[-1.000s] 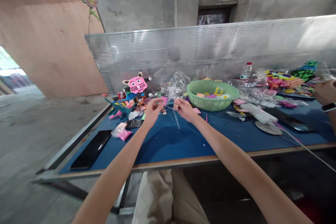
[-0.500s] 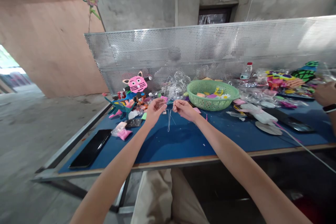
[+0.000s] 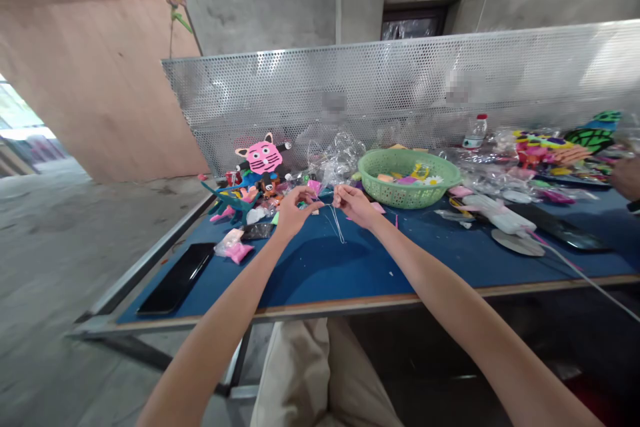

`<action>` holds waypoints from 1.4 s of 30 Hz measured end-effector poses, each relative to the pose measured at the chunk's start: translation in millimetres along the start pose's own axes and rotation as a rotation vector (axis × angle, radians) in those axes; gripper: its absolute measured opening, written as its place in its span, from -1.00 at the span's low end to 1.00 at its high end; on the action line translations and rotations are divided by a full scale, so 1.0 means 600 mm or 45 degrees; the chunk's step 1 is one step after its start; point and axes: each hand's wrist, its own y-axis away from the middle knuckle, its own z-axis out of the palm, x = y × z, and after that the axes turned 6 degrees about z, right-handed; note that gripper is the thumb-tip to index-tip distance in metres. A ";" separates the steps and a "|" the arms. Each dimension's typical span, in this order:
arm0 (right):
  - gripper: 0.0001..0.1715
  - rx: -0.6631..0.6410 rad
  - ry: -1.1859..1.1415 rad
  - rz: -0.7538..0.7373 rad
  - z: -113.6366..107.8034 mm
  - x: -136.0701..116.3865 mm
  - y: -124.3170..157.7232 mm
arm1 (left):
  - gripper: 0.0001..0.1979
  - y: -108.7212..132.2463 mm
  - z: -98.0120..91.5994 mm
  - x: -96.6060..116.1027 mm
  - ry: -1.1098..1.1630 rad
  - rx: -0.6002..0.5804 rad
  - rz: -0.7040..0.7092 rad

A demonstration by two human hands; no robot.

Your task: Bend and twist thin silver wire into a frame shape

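since half a second ago, the hanging loop of the thin white thread (image 3: pixel 341 232) has moved towards our right hand (image 3: pixel 354 205), and it now falls in a slant, while before it hung almost straight between our two hands. our left hand (image 3: pixel 294 212) has also changed its form: the thumb now points across to the right hand. the fingers of our right hand are pressed together at the tips and they pinch the thread. our left hand is loosely curved, with a gap between thumb and forefinger; a short piece of thread runs near to its thumb, but we cannot tell if the fingers grip it. the thread is in the air between our hands, over the blue table (image 3: pixel 320 273). beyond the right hand is a green basket (image 3: pixel 407 199) with small coloured pieces inside. to the left of our left hand we see a pink cat face (image 3: pixel 265 159), a dark teal figure (image 3: pixel 234 205) and a pink packet (image 3: pixel 238 251), and nearer to us lies a black phone (image 3: pixel 177 280). behind our hands is crumpled clear plastic (image 3: pixel 341 159). at the far right, another person's hand (image 3: pixel 626 179) is partly visible, blurred.
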 end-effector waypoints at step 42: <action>-0.54 -0.196 0.282 0.119 0.008 -0.014 0.012 | -0.63 -0.006 -0.011 0.004 -0.050 -0.067 -0.019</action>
